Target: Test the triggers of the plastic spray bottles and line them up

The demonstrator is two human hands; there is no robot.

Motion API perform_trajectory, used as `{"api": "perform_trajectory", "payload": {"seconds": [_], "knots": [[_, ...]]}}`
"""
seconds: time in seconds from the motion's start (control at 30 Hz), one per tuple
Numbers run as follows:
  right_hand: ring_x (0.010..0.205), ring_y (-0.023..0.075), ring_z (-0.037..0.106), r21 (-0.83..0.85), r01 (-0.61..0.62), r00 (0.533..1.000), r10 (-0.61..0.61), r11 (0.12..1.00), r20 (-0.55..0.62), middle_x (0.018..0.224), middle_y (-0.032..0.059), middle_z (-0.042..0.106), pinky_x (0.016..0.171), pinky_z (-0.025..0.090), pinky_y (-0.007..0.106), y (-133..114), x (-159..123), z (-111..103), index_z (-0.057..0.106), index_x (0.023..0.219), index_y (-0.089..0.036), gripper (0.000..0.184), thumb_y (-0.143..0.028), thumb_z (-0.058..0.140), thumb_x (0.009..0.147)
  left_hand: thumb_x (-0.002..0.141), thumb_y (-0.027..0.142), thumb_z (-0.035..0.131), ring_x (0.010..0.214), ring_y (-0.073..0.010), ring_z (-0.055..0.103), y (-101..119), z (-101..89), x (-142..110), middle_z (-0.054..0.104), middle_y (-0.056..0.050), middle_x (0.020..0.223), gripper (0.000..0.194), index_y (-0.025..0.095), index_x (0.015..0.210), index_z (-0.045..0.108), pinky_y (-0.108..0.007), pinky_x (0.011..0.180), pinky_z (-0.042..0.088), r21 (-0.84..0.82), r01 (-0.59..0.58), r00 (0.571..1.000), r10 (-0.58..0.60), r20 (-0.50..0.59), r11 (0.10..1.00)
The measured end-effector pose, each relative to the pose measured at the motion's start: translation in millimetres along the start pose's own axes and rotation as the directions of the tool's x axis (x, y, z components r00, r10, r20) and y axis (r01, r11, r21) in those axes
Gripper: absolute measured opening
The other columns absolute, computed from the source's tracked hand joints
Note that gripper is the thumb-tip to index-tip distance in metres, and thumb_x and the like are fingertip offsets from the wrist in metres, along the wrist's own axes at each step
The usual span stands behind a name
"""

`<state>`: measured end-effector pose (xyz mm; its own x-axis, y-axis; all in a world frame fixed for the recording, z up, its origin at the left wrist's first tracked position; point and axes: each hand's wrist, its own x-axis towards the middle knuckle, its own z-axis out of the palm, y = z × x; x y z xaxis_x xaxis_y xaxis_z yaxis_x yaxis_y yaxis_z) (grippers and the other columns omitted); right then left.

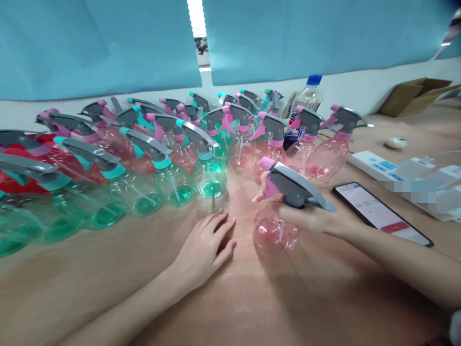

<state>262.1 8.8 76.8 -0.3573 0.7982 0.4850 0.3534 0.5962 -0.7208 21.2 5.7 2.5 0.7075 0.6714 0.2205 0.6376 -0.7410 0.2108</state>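
My right hand (300,216) is closed round the neck of a pink spray bottle (275,233) with a grey and pink trigger head. That bottle is upright, and whether its base touches the table is hard to tell. On the tabletop, my left hand (209,242) lies with its fingers spread and nothing in it. Just beyond its fingertips stands a green spray bottle (211,180), the right end of a row of green bottles with turquoise collars. Behind the held bottle are more pink spray bottles (329,154).
A phone (382,211) showing a timer lies right of my right hand. Beyond it are a white power strip (378,166) with plugs and a small white object (395,143). A blue-capped drink bottle (309,96) and a cardboard box (410,98) stand at the back.
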Motion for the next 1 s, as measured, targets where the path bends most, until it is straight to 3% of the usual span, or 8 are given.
{"api": "perform_trajectory", "payload": {"seconds": [0.1, 0.2, 0.33, 0.53, 0.8, 1.0], "knots": [[0.051, 0.0096, 0.041, 0.035, 0.001, 1.0, -0.001, 0.999, -0.007, 0.063, -0.0052, 0.046, 0.05, 0.036, 0.025, -2.1, 1.0, -0.5, 0.044, 0.07, -0.024, 0.016, -0.01, 0.044, 0.062, 0.095, 0.031, 0.047, 0.122, -0.0324, 0.051, 0.2, -0.5, -0.2, 0.056, -0.017, 0.131, 0.037, 0.014, 0.127, 0.056, -0.052, 0.097, 0.045, 0.001, 0.001, 1.0, -0.001, 0.001, 1.0], [0.057, 0.0122, 0.051, 0.059, -0.076, 0.997, 0.078, 0.995, -0.023, 0.072, -0.0029, 0.057, 0.055, 0.046, 0.027, -3.2, 0.9, 0.9, 0.051, 0.076, -0.025, 0.021, -0.012, 0.047, 0.061, 0.095, 0.031, 0.047, 0.122, -0.0319, 0.051, 0.0, -0.9, -0.4, 0.056, -0.017, 0.132, 0.037, 0.015, 0.127, 0.056, -0.051, 0.097, 0.045, 0.005, 0.0, 1.0, 0.0, 0.003, 1.0], [0.08, 0.0169, 0.065, 0.135, -0.083, 0.996, 0.085, 0.987, -0.011, 0.094, -0.0012, 0.066, 0.071, 0.057, 0.031, -0.7, -1.2, 4.3, 0.059, 0.075, -0.027, 0.021, -0.012, 0.048, 0.063, 0.095, 0.029, 0.047, 0.123, -0.0322, 0.049, -0.5, -0.6, -0.5, 0.055, -0.017, 0.132, 0.038, 0.012, 0.128, 0.056, -0.051, 0.098, 0.044, 0.017, -0.002, 1.0, 0.002, 0.015, 1.0], [0.108, 0.0178, 0.063, 0.19, -0.03, 0.999, 0.032, 0.981, -0.011, 0.107, -0.0005, 0.067, 0.08, 0.058, 0.03, -3.1, -1.4, 3.9, 0.061, 0.074, -0.025, 0.027, -0.005, 0.046, 0.065, 0.095, 0.031, 0.047, 0.122, -0.0322, 0.049, 0.2, 0.0, -0.1, 0.055, -0.017, 0.132, 0.038, 0.012, 0.128, 0.056, -0.051, 0.099, 0.044, 0.023, -0.004, 1.0, 0.003, 0.017, 1.0], [0.102, 0.0179, 0.066, 0.162, -0.048, 0.999, 0.049, 0.986, -0.002, 0.106, -0.0003, 0.068, 0.081, 0.059, 0.032, -5.4, 0.7, 2.6, 0.06, 0.066, -0.024, 0.02, -0.007, 0.049, 0.066, 0.095, 0.032, 0.046, 0.122, -0.0315, 0.05, 1.1, -1.2, 0.2, 0.055, -0.016, 0.133, 0.037, 0.015, 0.127, 0.055, -0.051, 0.098, 0.045, 0.013, 0.008, 1.0, -0.008, 0.013, 1.0], [0.086, 0.0148, 0.069, 0.167, -0.11, 0.994, 0.107, 0.98, 0.025, 0.114, 0.0011, 0.067, 0.079, 0.059, 0.031, -4.4, -0.7, 1.7, 0.064, 0.098, -0.026, 0.036, -0.008, 0.049, 0.069, 0.095, 0.031, 0.046, 0.121, -0.0312, 0.051, 1.0, -0.6, 0.1, 0.056, -0.016, 0.132, 0.037, 0.015, 0.127, 0.055, -0.05, 0.098, 0.045, 0.004, 0.011, 1.0, -0.011, 0.009, 1.0]]}}
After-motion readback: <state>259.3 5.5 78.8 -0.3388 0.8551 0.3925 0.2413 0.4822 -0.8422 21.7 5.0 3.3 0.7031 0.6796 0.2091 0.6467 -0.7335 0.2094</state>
